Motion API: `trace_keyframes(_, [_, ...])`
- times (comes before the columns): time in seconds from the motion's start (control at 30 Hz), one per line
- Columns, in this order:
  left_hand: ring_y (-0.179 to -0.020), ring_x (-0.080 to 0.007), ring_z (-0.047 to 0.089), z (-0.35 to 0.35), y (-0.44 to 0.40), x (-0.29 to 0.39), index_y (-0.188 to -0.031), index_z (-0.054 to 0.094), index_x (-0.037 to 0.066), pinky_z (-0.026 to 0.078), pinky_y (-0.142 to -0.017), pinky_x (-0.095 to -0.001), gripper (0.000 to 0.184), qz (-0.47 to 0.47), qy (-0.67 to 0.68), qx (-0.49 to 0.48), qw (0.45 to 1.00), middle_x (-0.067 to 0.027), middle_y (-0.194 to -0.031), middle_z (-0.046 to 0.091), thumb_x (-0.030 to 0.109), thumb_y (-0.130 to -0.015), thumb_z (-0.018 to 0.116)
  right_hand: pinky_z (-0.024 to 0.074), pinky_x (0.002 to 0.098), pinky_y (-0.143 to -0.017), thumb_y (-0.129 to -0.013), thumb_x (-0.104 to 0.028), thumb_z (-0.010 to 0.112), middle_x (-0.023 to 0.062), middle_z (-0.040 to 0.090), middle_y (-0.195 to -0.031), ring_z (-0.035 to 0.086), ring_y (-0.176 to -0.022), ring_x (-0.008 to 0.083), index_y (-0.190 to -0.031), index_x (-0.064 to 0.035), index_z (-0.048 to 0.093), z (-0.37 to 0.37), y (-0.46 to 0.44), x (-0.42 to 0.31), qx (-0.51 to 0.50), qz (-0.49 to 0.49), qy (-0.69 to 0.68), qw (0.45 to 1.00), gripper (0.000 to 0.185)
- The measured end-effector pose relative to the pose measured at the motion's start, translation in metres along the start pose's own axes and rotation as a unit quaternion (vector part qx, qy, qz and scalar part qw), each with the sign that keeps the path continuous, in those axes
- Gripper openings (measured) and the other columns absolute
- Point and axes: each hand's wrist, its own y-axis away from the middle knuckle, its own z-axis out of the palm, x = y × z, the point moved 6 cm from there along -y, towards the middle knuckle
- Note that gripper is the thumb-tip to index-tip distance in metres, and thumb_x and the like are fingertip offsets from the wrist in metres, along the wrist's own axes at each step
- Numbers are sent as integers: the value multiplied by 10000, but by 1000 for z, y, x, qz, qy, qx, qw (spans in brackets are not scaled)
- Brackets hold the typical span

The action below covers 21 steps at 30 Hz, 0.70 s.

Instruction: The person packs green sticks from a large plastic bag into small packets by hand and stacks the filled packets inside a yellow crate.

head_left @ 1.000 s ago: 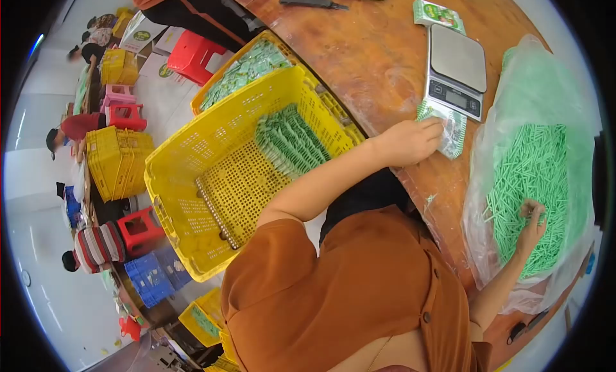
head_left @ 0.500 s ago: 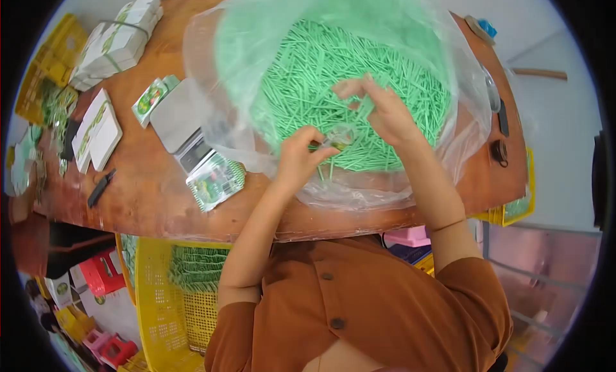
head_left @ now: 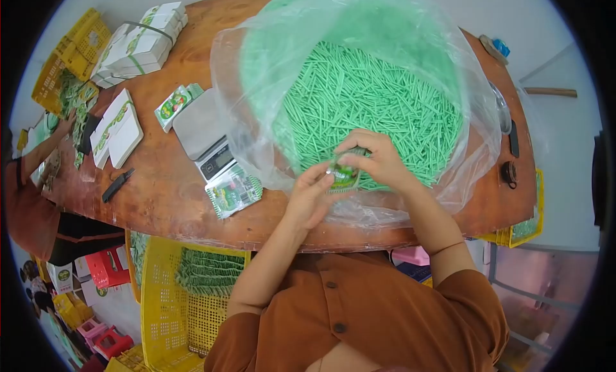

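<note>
Both my hands meet over the near edge of a large clear plastic bag [head_left: 478, 179] full of thin green sticks [head_left: 385, 102]. Between them is a small green printed packet [head_left: 344, 177], partly covered by the fingers. My left hand [head_left: 311, 193] grips the packet's left side. Closed at its upper right edge is my right hand [head_left: 380, 159]. Whether sticks are inside the packet I cannot tell. To the left, a small scale [head_left: 215, 160] has one green packet [head_left: 233, 193] by its near end and other packets [head_left: 176, 105] beside its plate.
White cartons [head_left: 144, 44] tied in a bundle and flat cartons [head_left: 117, 131] lie on the left of the wooden table [head_left: 167, 198], near a black cutter [head_left: 118, 185]. A yellow crate [head_left: 160, 308] stands below the edge. Another person's arm [head_left: 48, 144] reaches in at far left.
My right hand has come down from the sticks to the packet, and my hands are now together. The view has shifted slightly. Another person's arm shows more at left.
</note>
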Motion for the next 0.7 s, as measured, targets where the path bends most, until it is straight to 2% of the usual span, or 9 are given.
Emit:
trace_keyframes(0.03, [-1048, -248, 555, -5, 5, -4, -1130, 551, 77, 476, -859, -453, 276, -39, 52, -12, 998, -105, -1135, 573, 73, -854, 565, 413, 280, -795, -699, -37, 663, 60, 569, -996, 532, -915, 151, -905, -17, 633, 5, -8, -3, -57, -18, -68, 996, 209])
trace_keyframes(0.13, [-1113, -325, 506, -16, 12, 7, -1171, 503, 60, 437, -879, -584, 304, -13, 74, -20, 997, -140, -1184, 534, 87, -870, 533, 420, 286, -783, -675, -53, 682, 62, 569, -984, 538, -914, 178, -890, -45, 641, -21, -66, 28, 3, -26, -26, 999, 219])
trace_keyframes(0.2, [-1106, -327, 511, -7, 20, 13, -1157, 518, 62, 439, -875, -583, 289, -5, 69, -25, 997, -144, -1192, 529, 87, -870, 533, 430, 306, -767, -690, -90, 670, 55, 555, -930, 533, -873, 230, -864, -81, 657, -13, -92, 56, -44, -185, 310, 931, 175])
trace_keyframes(0.27, [-1099, -329, 516, -3, 20, 23, -1143, 533, 64, 442, -871, -583, 274, 11, 66, -35, 997, -148, -1199, 525, 86, -870, 532, 432, 330, -757, -673, -96, 669, 46, 549, -899, 521, -874, 235, -822, -110, 666, -11, -94, 61, -38, -191, 300, 934, 150])
trace_keyframes(0.33, [-1052, -285, 551, -13, 20, 22, -1100, 558, 22, 472, -865, -502, 242, 8, 65, 2, 998, -141, -1145, 566, 64, -862, 543, 435, 353, -747, -657, -101, 668, 37, 542, -869, 509, -874, 239, -781, -138, 675, -17, -93, 51, -46, -186, 283, 940, 129])
trace_keyframes(0.37, [-1052, -285, 551, -16, 15, 19, -1100, 558, 22, 472, -865, -502, 242, 7, 69, 7, 998, -141, -1145, 566, 64, -862, 543, 439, 350, -722, -658, -95, 667, 45, 536, -831, 521, -837, 239, -777, -116, 664, -24, -87, 42, -13, -239, 361, 901, 121])
trace_keyframes(0.43, [-936, -163, 585, -28, 6, 30, -1045, 593, -17, 474, -811, -295, 202, 122, -176, 98, 972, -105, -1041, 619, 41, -852, 576, 444, 346, -698, -659, -90, 666, 54, 531, -792, 532, -799, 239, -773, -94, 654, -32, -69, 9, 17, -279, 426, 861, 114])
trace_keyframes(0.5, [-910, -135, 579, -27, -1, 31, -1056, 588, -31, 462, -800, -262, 222, 119, -188, 105, 969, -93, -1021, 625, 41, -846, 586, 448, 343, -620, -644, -68, 631, 55, 521, -740, 541, -759, 224, -700, -81, 614, -48, -57, -26, -28, -182, 465, 866, 60])
trace_keyframes(0.7, [-872, -94, 572, -20, -11, 31, -1085, 579, -41, 444, -782, -211, 258, 135, -226, 91, 960, -72, -985, 632, 40, -840, 599, 470, 339, -575, -613, -79, 590, 54, 521, -688, 551, -696, 210, -626, -68, 591, -44, -21, -81, -59, -196, 546, 812, 17])
